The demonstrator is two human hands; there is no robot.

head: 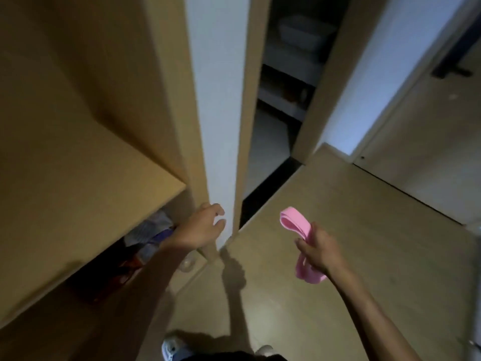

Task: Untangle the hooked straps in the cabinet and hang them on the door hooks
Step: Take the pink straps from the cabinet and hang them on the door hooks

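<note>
Down at the bottom edge of the frame, a pale shoe [172, 348] stands on the wooden floor [299, 295]. Just above, right of centre, the right hand [316, 252] is clenched around the pink strap [293, 222]. The strap is out of the cabinet, bunched in several flat loops that stick up above the fist and droop below it.

That strap looks soft, light and floppy, probably a little stretchy. It won't hold a shape, so my call is to pinch one single loop near its top bend and let the rest hang free before it goes over a hook. No hook on the strap shows from here.

Left of centre, the left hand [205, 227] has its fingers curled round the lower edge of the white cabinet door [218, 126]. Below that wrist sits a small clear round fitting [187, 264], too blurred to say whether it's a door hook.

Further left, under the wooden shelf [78, 165], there's a dim pile of cloth [153, 230], and any more straps in it can't be made out. Far off at upper centre, a pale basket [304, 32] sits in a dark room.
</note>
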